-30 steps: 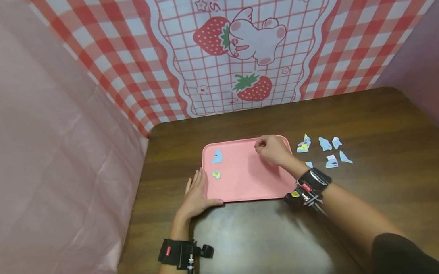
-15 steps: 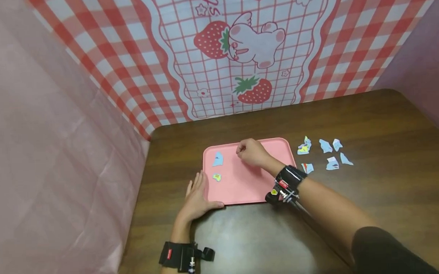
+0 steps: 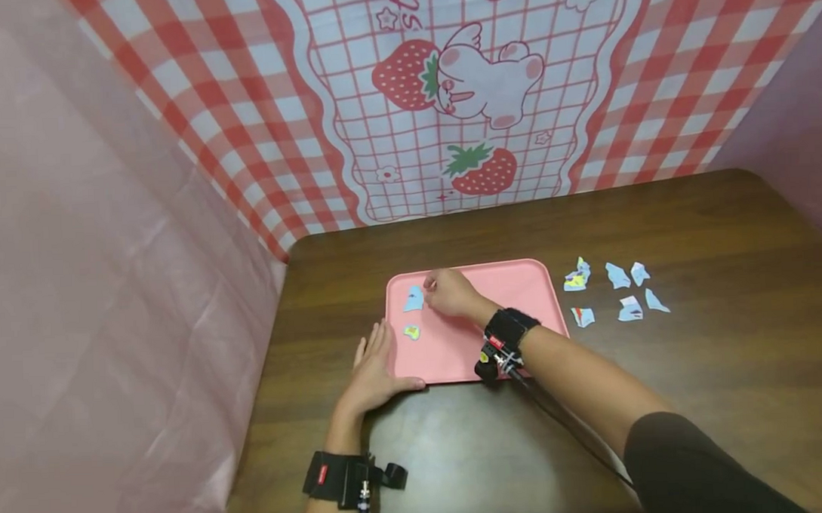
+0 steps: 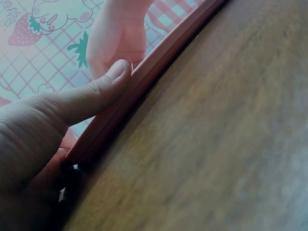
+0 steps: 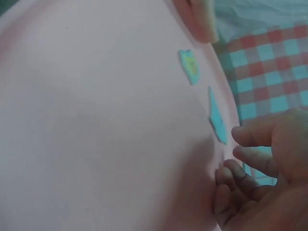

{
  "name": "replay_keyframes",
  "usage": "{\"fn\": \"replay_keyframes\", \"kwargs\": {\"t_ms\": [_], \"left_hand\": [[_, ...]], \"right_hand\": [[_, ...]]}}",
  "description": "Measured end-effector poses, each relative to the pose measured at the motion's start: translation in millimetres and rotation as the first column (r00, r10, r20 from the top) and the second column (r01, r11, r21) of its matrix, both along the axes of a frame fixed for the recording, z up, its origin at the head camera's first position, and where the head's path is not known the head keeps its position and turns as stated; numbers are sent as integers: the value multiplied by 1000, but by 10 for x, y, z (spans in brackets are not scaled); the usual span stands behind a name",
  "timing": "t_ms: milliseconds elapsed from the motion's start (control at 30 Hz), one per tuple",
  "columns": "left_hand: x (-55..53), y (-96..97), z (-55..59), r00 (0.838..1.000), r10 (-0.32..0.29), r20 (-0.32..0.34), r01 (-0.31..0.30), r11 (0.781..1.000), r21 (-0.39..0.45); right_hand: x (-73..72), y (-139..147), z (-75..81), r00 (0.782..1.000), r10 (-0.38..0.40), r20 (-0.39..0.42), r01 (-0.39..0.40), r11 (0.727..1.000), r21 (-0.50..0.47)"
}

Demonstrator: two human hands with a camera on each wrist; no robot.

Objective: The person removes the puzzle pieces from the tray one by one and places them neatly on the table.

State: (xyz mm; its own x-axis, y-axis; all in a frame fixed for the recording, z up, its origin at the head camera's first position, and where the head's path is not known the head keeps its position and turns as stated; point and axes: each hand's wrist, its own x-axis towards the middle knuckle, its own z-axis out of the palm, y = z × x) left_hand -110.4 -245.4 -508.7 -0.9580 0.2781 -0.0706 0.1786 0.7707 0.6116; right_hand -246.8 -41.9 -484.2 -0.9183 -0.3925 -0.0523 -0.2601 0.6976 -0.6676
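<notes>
A shallow pink tray lies on the brown table. My left hand steadies its near left corner, fingers straight along the left side and thumb on the front rim. Inside the tray are a light-blue paper scrap and, nearer me, a small yellow-and-blue paper scrap. Over the tray's left half, my right hand has its fingertips beside the light-blue scrap. In the right wrist view its thumb and index finger are bent with a gap between them, and nothing shows in that gap.
Several torn-looking paper scraps lie on the table right of the tray, among them a yellow-and-blue one and one with red. A red-and-white checked cloth hangs behind the table, a pink curtain at the left.
My right hand has moved left across the tray, from its right side to beside the light-blue scrap. The left hand stays at the corner, and the scraps lie as before.
</notes>
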Motion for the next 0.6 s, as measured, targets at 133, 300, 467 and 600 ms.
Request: {"fn": "replay_keyframes", "kwargs": {"t_ms": [133, 300, 467, 600], "left_hand": [[-1, -6, 7, 1000, -3, 2, 3, 1000, -3], [-11, 0, -1, 1000, -5, -4, 5, 1000, -8], [-21, -3, -12, 1000, -3, 6, 3, 1000, -30], [-19, -4, -8, 1000, -4, 10, 4, 1000, -26]], "right_hand": [[13, -85, -24, 999, 24, -38, -22, 999, 48], [46, -155, -31, 997, 32, -72, -21, 990, 140], [79, -207, -28, 998, 0, -66, 13, 981, 196], [84, -238, -19, 998, -15, -63, 27, 981, 190]]}}
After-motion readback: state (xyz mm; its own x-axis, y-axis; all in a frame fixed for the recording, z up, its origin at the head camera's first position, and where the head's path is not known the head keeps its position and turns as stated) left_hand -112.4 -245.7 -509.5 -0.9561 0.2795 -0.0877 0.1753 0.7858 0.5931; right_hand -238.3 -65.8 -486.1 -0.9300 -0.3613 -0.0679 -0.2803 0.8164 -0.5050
